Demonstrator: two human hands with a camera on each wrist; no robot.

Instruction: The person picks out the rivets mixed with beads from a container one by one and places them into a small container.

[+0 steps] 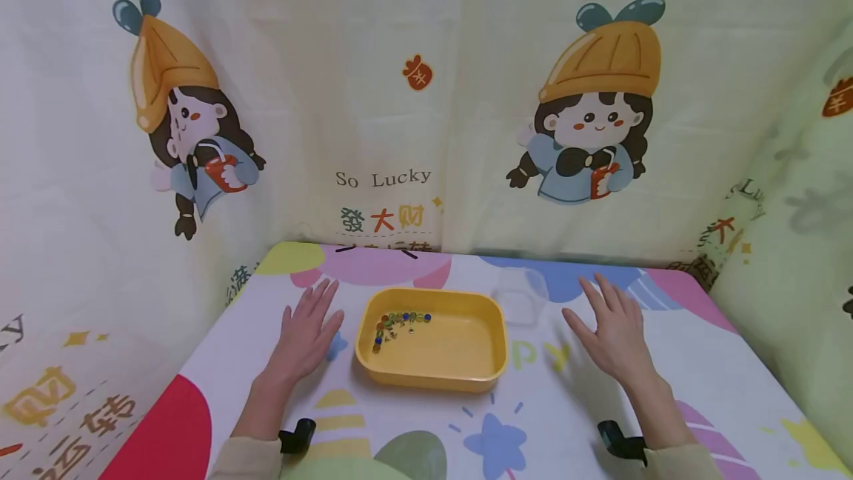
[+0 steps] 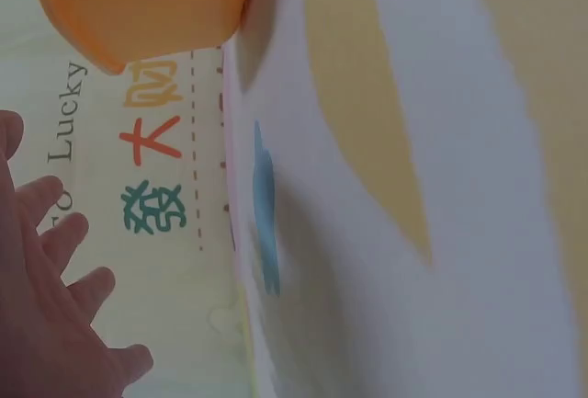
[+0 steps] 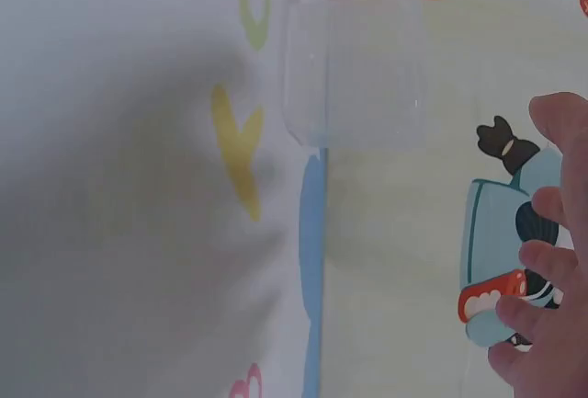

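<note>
A yellow plastic tray [image 1: 446,376] stands on the table between the two hands. Small glass marbles [image 1: 406,316] in several colours lie along its back left corner, with a few tiny metallic pieces [image 1: 392,332] beside them, too small to make out. To the tray's left my left hand [image 1: 303,335] hovers above the table, fingers spread, holding nothing. My right hand [image 1: 614,330] is held up at the right with its fingers apart and nothing in it. Nearest to it is a clear plastic container [image 3: 354,72], standing behind the tray's right corner.
A patterned cloth covers the table [image 1: 413,421]. Behind it hangs a printed curtain [image 1: 466,206], which also runs along both sides. A dark wrist strap mount [image 1: 298,436] sits at the left wrist and another mount [image 1: 621,441] at the right.
</note>
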